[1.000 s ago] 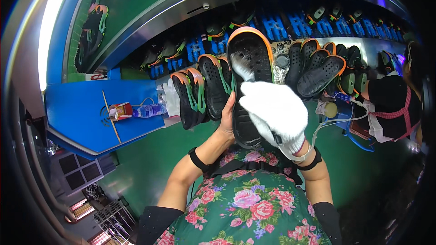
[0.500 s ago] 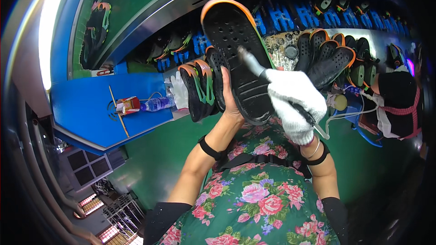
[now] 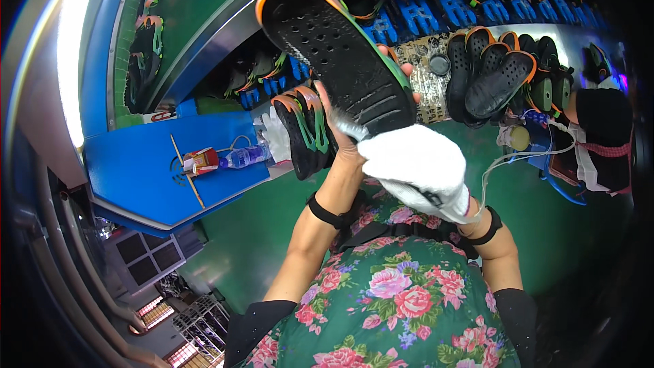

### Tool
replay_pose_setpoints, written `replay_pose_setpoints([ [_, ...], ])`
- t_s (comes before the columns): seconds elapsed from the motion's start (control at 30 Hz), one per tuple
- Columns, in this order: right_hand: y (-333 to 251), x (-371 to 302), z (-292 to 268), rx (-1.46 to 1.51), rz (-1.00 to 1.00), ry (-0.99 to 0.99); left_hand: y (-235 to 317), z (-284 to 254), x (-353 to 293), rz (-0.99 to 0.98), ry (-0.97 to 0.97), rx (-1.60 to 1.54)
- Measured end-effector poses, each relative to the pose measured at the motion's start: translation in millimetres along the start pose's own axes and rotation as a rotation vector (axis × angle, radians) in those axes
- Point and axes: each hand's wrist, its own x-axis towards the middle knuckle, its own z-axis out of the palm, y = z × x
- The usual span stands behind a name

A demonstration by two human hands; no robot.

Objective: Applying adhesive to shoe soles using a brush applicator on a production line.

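A black shoe piece [image 3: 330,61] with holes and an orange-to-green rim is tilted in front of me, its flat perforated face toward me. My left hand [image 3: 345,138], bare, grips it from beneath: the thumb lies along the near left edge and fingertips show past the right edge. In a white knit glove, my right hand [image 3: 417,167] is closed around a brush, whose handle it mostly hides. The pale bristles of the brush [image 3: 351,127], blurred, are at the near left edge of the piece, close to my left hand.
More black shoe pieces stand at left [image 3: 300,129] and in a pile at right [image 3: 501,85]. A round dark container [image 3: 440,64] sits behind. A conveyor with blue holders [image 3: 419,17] runs along the back. The blue table [image 3: 143,163] holds a bottle [image 3: 244,156]. Someone sits at far right.
The shoe piece has shifted up and left and tilted more. The brush has moved from its middle down to the near left edge, and my left fingertips now show on the right.
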Motion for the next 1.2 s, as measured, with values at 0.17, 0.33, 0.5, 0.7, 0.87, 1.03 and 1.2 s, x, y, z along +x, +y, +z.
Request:
replay_pose_setpoints([
  [0.17, 12.2, -8.6, -10.8, 0.118, 0.123, 0.022, 9.4, 4.2, -4.3, -0.031, 0.02, 0.027],
  [0.33, 7.9, -5.4, -3.8, 0.1, -0.005, -0.049, 12.2, 3.2, -3.3, -0.019, -0.032, 0.02],
  [0.5, 15.5, 7.4, -11.7, 0.025, 0.053, 0.036, 27.6, -11.1, -4.3, -0.064, -0.112, 0.108],
  [0.7, 15.8, 2.6, -9.1, 0.282, 0.127, -0.172, 47.2, -18.2, -6.8, -0.185, -0.105, 0.04],
  [0.87, 14.6, 1.9, 3.2, -0.045, -0.132, -0.25, 65.7, -23.2, -11.1, -0.313, -0.026, 0.121],
  [1.03, 5.0, 3.9, 1.6, 0.348, 0.065, -0.338, 77.0, -24.3, -14.4, -0.381, -0.051, 0.161],
  [1.2, 16.0, 10.9, 4.8, -0.136, -0.205, -0.267, 92.9, -28.1, -13.8, -0.422, 0.205, 0.477],
])
